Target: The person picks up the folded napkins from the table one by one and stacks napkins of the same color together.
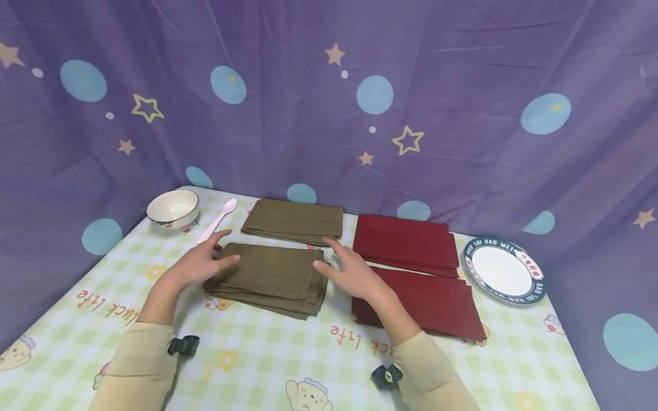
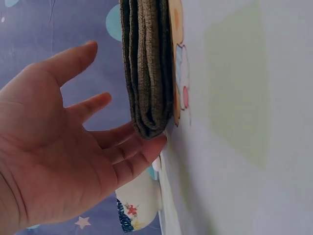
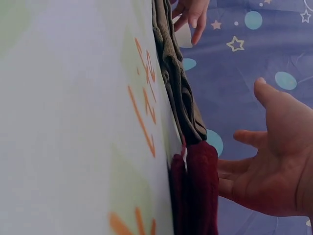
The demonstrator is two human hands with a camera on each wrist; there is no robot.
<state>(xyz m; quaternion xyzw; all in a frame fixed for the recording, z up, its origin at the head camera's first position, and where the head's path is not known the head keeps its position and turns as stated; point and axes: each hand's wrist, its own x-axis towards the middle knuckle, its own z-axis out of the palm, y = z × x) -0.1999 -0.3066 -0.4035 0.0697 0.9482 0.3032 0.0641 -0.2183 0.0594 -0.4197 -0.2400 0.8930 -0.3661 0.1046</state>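
A front stack of folded olive-brown cloths (image 1: 272,271) lies between my two hands. My left hand (image 1: 197,264) is at its left end, thumb and fingers spread. In the left wrist view, fingertips of that hand (image 2: 73,132) reach right to the folded edge of the olive stack (image 2: 149,63). My right hand (image 1: 354,274) hovers by the stack's right end with its fingers extended, holding nothing. Seen from the right wrist, this hand (image 3: 274,161) is beside the red cloths (image 3: 203,186), its lower fingers partly hidden behind them.
Behind lies another olive-brown stack (image 1: 295,218). To the right are a back red stack (image 1: 403,242) and a front red stack (image 1: 437,305), then a green-rimmed plate (image 1: 501,271). A white bowl (image 1: 173,208) and a pale pink spoon (image 1: 221,217) sit back left. A purple curtain (image 1: 308,131) encloses the table.
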